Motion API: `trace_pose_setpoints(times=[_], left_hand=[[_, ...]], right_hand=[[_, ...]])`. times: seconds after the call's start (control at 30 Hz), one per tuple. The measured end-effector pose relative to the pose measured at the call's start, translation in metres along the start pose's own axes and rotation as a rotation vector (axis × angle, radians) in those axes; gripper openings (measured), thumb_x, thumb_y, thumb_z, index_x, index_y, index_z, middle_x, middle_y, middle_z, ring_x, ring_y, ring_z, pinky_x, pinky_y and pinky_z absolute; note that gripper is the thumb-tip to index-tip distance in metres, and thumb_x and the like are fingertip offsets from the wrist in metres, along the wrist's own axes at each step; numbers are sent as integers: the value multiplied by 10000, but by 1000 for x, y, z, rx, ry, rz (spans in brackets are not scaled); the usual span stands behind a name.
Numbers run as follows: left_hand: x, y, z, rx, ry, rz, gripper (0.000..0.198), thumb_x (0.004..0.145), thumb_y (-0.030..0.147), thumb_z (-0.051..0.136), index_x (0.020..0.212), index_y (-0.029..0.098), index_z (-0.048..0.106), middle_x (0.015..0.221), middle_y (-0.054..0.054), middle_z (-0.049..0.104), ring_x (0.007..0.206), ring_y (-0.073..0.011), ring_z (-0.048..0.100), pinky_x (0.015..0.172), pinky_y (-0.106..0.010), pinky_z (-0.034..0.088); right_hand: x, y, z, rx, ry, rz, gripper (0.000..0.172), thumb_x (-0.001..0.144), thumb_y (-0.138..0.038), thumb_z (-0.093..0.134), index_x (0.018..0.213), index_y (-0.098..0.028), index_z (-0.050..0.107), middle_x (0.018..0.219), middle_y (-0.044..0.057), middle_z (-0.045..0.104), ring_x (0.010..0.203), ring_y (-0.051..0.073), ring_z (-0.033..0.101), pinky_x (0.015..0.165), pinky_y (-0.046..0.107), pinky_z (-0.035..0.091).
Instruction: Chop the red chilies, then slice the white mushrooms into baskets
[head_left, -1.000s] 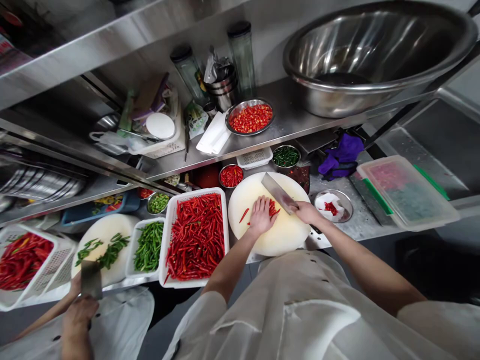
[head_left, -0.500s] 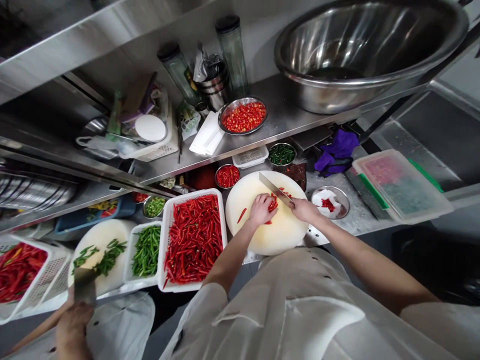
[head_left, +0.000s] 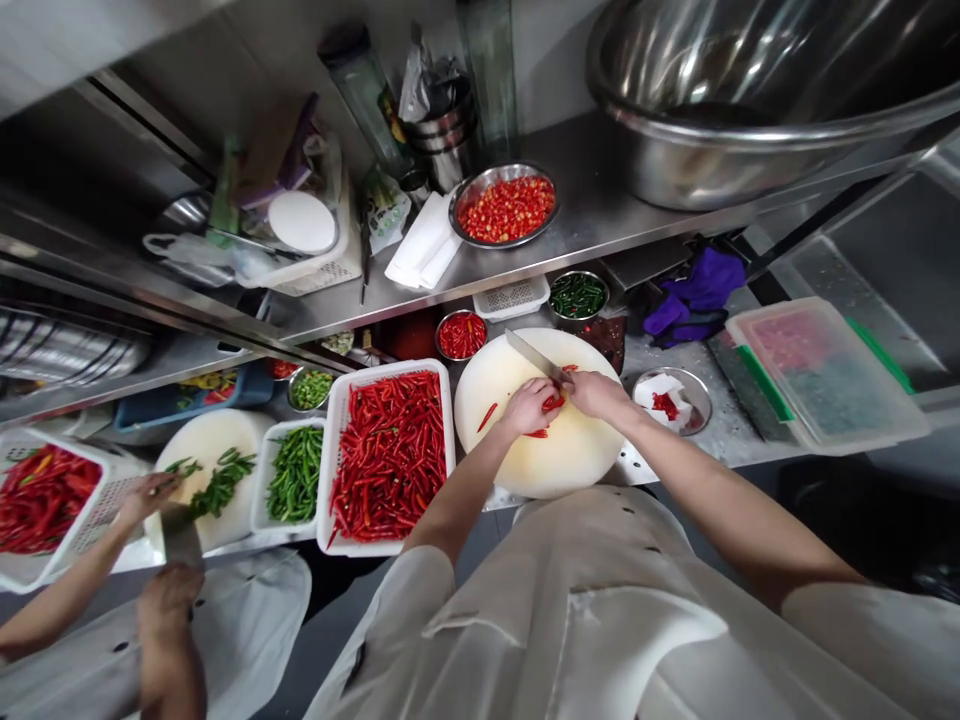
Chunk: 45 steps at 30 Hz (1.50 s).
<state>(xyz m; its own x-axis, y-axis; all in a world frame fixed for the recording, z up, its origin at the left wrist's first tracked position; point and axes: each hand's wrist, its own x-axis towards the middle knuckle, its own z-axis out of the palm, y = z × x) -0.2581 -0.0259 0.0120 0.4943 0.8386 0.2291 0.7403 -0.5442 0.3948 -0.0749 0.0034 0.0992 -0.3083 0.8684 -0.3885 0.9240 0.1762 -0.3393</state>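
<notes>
My left hand (head_left: 529,405) is curled over a small bunch of red chilies (head_left: 553,402) on the round white cutting board (head_left: 540,465). My right hand (head_left: 596,392) grips the handle of a cleaver (head_left: 534,356), whose blade lies edge-down across the chilies right beside my left fingers. A loose red chili (head_left: 487,416) lies on the board to the left. A white basket (head_left: 339,420) heaped with whole red chilies (head_left: 390,455) stands just left of the board.
A co-worker at the left holds a cleaver (head_left: 180,535) by green chilies (head_left: 217,485) on another white board. Small bowls of chopped red chili (head_left: 461,334) and green chili (head_left: 576,295) sit behind my board. The shelf carries a bowl of cut chili (head_left: 506,208) and a large steel bowl (head_left: 750,90).
My cleaver has tipped from lying flat to edge-down and shifted left over the chilies. My hands have drawn closer together. The co-worker's other hand has come onto the green chilies.
</notes>
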Motion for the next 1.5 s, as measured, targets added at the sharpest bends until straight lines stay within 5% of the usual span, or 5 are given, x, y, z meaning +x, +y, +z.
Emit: trace_pose_setpoints(times=[0.7,1.5], left_hand=[[-13,8,-18,79,-79,-34,122,943,317,668,1035,262,727,1263,-51,687,1213,-249,596,1128,-428,435],[-32,9,-16,92,-73,-58,123,951,321,651,1031,264,725,1242,-67,660,1212,-272,563,1093,-432,451]], right_hand=[[-16,-10,11,23,-11,93,434,1086,-406,432,1269,-143,724,1266,208,756,1193,299,710,938,327,513],[-23,-9,28,17,-12,49,420,1071,-368,438,1246,-126,734,1256,222,753,1172,328,712,915,345,507]])
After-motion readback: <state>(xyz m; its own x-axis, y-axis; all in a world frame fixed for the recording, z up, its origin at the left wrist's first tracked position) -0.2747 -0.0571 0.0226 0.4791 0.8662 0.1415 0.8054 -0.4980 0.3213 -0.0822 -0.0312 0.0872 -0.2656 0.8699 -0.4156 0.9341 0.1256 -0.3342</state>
